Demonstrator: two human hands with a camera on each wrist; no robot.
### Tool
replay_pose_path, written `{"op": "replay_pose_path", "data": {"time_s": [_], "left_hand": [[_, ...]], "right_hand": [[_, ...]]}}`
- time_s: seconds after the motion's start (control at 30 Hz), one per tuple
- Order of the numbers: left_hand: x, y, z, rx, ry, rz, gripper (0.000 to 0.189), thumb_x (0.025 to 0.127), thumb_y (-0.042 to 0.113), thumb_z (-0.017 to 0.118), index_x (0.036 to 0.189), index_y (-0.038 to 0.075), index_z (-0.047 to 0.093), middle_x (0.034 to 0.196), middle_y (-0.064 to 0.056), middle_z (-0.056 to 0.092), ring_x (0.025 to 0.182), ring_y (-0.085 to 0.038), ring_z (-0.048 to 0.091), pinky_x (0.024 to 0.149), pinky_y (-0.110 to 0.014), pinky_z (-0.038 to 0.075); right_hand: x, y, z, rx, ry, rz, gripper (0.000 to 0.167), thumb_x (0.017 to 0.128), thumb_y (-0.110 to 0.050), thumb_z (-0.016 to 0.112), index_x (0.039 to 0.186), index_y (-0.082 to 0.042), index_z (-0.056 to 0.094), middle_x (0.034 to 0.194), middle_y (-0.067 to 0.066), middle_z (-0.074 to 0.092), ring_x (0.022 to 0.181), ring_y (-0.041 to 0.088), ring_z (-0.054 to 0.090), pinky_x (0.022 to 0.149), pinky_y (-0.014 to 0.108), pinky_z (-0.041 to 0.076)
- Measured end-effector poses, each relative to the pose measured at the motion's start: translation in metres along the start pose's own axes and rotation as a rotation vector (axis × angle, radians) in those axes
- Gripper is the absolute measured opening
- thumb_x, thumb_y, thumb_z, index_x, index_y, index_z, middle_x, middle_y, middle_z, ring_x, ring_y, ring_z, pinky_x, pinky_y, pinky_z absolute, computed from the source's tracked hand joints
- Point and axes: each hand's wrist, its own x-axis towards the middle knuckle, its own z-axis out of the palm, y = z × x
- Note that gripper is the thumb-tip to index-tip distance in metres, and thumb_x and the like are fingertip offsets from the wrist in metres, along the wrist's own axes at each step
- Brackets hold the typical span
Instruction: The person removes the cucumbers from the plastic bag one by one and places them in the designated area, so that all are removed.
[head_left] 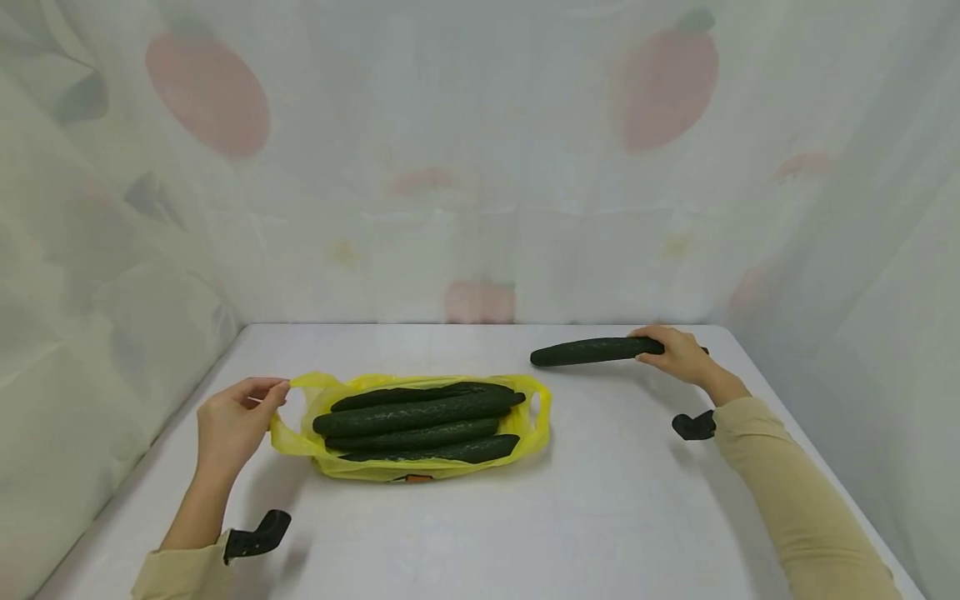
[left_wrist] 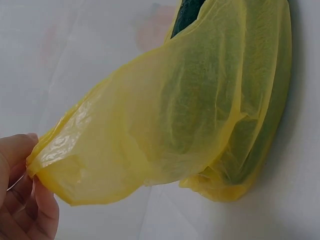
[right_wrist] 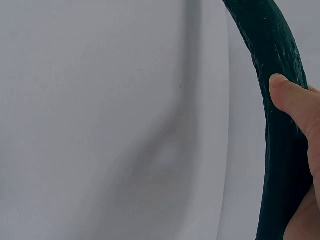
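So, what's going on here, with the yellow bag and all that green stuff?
A person is handling cucumbers with both hands. The left hand pinches one handle of the yellow bag, which sits on the white table with several cucumbers lying in its open mouth. The right hand grips another cucumber near one end, outside the bag, apparently held just above the table.

counting four cucumbers [head_left: 418, 414] in one yellow bag [head_left: 360, 469] toward the left, one more cucumber [head_left: 585, 352] far right, five in view. also counting one left hand [head_left: 231, 423], one right hand [head_left: 681, 354], two beige sleeves [head_left: 795, 492], two black wrist pieces [head_left: 255, 540] and one white table [head_left: 585, 517].
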Motion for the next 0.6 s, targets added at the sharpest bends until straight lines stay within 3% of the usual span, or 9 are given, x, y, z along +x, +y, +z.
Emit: {"op": "replay_pose_path", "data": {"time_s": [0.6], "left_hand": [[0.000, -0.002, -0.001, 0.010, -0.001, 0.004, 0.032, 0.087, 0.037, 0.062, 0.095, 0.008, 0.071, 0.077, -0.009, 0.068, 0.054, 0.003, 0.053, 0.045, -0.019, 0.045]], "right_hand": [[-0.007, 0.020, 0.013, -0.058, 0.013, 0.020, 0.040, 0.084, -0.014, 0.066, 0.122, -0.003, 0.056, 0.112, 0.022, 0.057, 0.101, 0.041, 0.054, 0.081, 0.058, 0.042]]}}
